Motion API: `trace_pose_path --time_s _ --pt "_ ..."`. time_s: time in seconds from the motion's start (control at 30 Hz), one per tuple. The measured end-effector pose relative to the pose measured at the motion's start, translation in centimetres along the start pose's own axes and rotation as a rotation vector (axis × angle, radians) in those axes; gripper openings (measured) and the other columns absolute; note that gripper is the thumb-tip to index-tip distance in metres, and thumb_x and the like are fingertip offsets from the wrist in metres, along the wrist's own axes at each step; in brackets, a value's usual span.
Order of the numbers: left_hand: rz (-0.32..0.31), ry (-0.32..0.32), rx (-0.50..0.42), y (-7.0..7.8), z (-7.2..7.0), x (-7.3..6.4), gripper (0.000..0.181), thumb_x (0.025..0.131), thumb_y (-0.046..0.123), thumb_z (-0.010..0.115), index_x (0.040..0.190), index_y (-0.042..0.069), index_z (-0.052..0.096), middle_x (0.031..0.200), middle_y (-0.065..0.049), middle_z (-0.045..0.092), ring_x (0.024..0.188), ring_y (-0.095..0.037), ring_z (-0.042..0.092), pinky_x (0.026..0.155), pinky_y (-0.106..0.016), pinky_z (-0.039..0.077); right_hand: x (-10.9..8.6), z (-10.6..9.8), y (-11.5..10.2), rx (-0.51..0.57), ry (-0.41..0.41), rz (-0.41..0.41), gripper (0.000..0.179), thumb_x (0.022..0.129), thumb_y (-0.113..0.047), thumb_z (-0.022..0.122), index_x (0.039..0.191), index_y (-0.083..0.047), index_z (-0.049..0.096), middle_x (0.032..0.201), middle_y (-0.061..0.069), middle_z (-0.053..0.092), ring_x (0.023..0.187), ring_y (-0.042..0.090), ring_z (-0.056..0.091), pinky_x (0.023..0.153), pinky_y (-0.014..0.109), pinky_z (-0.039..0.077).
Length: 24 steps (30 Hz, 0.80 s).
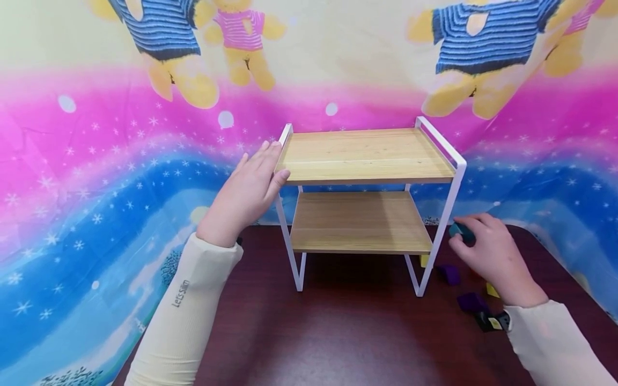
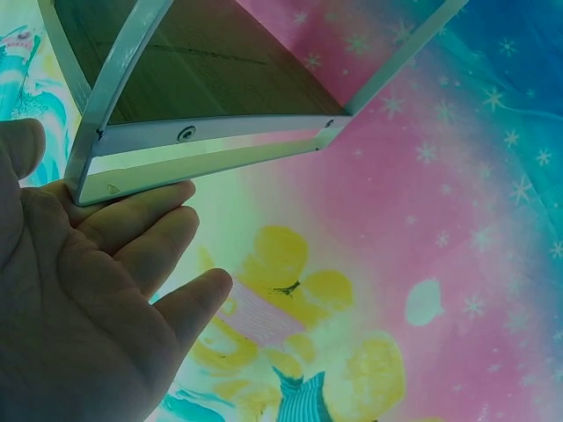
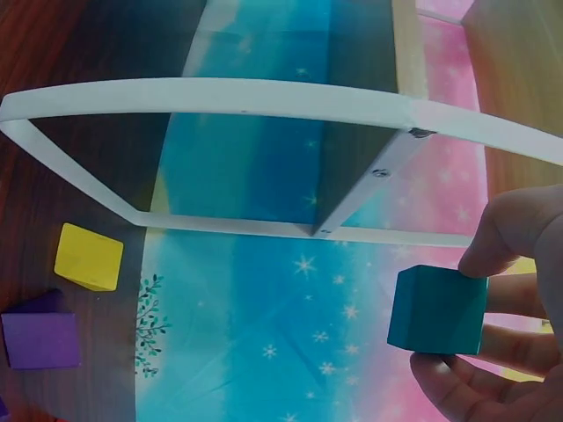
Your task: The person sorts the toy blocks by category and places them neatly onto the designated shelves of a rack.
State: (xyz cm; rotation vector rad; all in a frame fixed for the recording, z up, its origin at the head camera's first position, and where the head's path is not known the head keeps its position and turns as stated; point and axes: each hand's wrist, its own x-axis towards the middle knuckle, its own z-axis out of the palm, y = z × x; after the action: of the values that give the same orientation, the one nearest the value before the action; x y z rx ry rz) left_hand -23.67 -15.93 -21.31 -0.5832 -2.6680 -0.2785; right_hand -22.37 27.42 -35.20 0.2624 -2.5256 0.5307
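Note:
A two-tier shelf with wooden boards (image 1: 367,155) and a white metal frame (image 1: 451,198) stands on the dark table. My left hand (image 1: 248,187) rests with straight fingers against the top left rail; the left wrist view shows its fingertips (image 2: 176,193) along the white bar (image 2: 220,167). Beside the shelf's right side, my right hand (image 1: 497,252) pinches a teal block (image 3: 437,312) between thumb and fingers. In the head view the block is partly covered by the fingers.
Right of the shelf on the table (image 1: 357,332) lie purple blocks (image 1: 450,274), a yellow block (image 3: 89,257) and a small black object (image 1: 488,321) with a yellowish label. A printed cloth backdrop (image 1: 120,161) surrounds the table's back and sides.

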Motion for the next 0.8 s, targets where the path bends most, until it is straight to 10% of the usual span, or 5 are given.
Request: trace_pose_path --time_s 0.8 --pt "0.004 0.003 -0.005 -0.2 0.1 0.1 0.068 0.107 0.044 0.043 0.162 0.01 0.022 0.167 -0.009 0.024 0.156 -0.023 0.014 0.125 -0.049 0.009 -1.2 -1.6 -2.1 0.018 0.107 -0.059 0.036 0.082 -0.008 0.075 0.114 0.007 0.07 0.112 0.029 0.06 0.1 0.048 0.052 0.072 0.066 0.05"
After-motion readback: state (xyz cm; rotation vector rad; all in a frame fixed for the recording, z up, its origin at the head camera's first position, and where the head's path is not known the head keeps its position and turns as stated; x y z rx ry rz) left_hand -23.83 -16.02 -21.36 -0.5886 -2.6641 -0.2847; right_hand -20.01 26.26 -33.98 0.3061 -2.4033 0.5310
